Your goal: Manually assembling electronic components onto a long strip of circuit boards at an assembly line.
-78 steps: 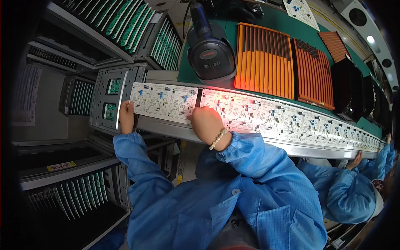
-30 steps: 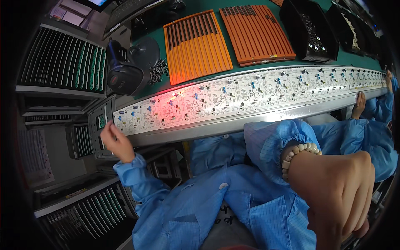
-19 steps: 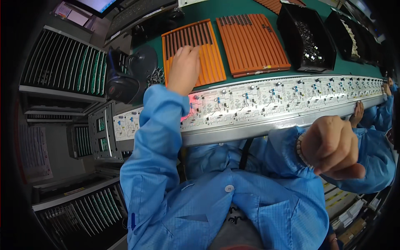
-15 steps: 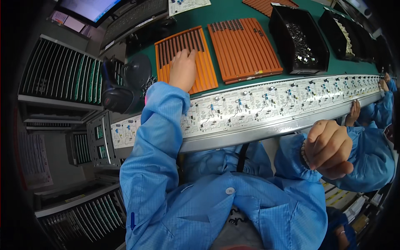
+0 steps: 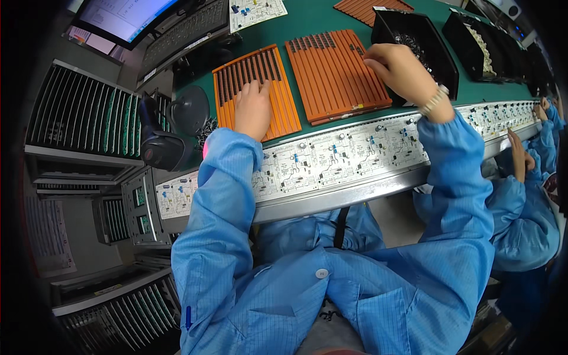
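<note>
My left hand (image 5: 253,109) rests on the orange grooved tray (image 5: 285,112), its fingers laid apart near the lower ends of the rows of small dark parts (image 5: 239,76). To its right is a second, reddish-brown grooved tray (image 5: 337,89). My right hand (image 5: 405,71) hovers above that tray's right edge, next to a few small dark parts (image 5: 358,50) in its grooves. The thumb stands a little apart from the curled fingers, and nothing shows between them. White circuit boards (image 5: 322,163) with mounted components lie in a long row, partly covered by both my sleeves.
Beyond my right hand stand a black bin (image 5: 444,65) of small shiny parts and another bin (image 5: 473,50) of pale parts. A handheld scanner (image 5: 163,133) is at left, below a keyboard (image 5: 183,38) and monitor. Slotted board racks (image 5: 83,112) line the left side. A co-worker's hands (image 5: 518,157) are at right.
My right hand has swung from beside my body, up and left, over the edge of the reddish-brown tray. My left hand stays on the orange tray. The view has shifted slightly.
</note>
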Tool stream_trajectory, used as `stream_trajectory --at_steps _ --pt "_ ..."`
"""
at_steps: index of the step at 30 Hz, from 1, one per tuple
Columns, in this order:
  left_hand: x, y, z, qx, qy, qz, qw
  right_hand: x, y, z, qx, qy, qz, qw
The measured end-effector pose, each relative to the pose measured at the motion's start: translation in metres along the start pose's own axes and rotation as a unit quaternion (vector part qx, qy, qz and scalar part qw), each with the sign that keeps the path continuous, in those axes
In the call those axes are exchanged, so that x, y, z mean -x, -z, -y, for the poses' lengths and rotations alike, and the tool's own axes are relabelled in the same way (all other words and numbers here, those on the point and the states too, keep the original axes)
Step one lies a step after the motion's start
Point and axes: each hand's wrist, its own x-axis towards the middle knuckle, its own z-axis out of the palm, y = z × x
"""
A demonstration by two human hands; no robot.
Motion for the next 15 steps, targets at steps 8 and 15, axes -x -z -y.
stream_trajectory --at_steps 8,15 --pt "0.019 0.028 -0.017 0.015 -0.027 0.044 0.999 -0.031 -0.069 -0.067 0.193 -0.056 0.068 0.977" --pt "0.022 0.024 -0.006 0.179 0.032 0.024 0.983 -0.030 -0.074 -0.072 0.178 -0.076 0.053 0.980"
